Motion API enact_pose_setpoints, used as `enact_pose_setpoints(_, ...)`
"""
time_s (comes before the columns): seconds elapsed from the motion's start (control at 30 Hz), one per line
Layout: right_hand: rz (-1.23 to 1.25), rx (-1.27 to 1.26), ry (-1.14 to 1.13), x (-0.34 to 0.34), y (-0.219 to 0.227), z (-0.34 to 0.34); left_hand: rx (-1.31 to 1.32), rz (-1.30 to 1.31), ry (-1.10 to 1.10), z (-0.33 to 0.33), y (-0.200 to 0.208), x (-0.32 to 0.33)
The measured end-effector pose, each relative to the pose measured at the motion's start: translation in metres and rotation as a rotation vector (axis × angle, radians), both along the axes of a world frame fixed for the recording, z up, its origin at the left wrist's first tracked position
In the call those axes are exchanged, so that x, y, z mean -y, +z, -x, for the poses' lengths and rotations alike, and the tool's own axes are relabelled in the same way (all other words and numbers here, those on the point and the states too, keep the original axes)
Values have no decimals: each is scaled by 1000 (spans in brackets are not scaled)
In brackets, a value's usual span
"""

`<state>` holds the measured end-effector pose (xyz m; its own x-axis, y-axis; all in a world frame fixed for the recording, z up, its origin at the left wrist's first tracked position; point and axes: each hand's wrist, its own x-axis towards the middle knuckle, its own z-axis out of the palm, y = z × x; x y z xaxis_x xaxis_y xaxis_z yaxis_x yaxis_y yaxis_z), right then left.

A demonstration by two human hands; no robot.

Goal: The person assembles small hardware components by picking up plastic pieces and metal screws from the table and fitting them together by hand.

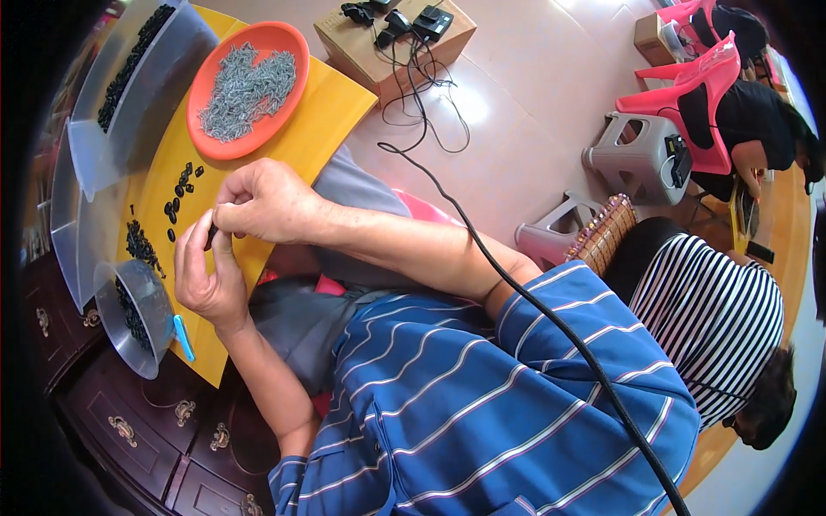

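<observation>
My left hand (209, 279) and my right hand (271, 202) meet over the yellow board (301, 112). Both have their fingers closed at the same small black part (212, 234), mostly hidden by the fingertips. Beside them lies a loose row of small black oval pieces (177, 205). A heap of tiny black screw-like pieces (143, 247) is near my left hand, by a clear plastic tub (153, 301) tipped toward the board with more dark pieces inside. An orange-red plate (297, 90) beyond my right hand bears a pile of silver screws (249, 93).
A light-blue handled tool (183, 338) lies at the board's edge. Clear bins (159, 77) stand along its far side. A cardboard box (413, 56) carries black devices and cables. A black cable (533, 297) crosses above my right arm. Other people sit at the right near grey stools (632, 155).
</observation>
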<state>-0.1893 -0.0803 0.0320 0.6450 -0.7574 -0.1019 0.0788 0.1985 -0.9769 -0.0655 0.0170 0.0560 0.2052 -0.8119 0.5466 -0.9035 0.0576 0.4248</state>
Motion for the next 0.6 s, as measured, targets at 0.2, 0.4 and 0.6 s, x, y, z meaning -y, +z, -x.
enact_pose_setpoints(0.2, 100, -45, 38, 0, -7, -15, -100, 43, -32, -15, 1, -3)
enact_pose_setpoints(0.4, -80, 3, 234, -7, 7, -6, -174, 69, -15, -19, -2, -21)
enact_pose_setpoints(0.6, 170, -125, 276, -16, 2, -11, -368, 178, 136, -7, -31, -59)
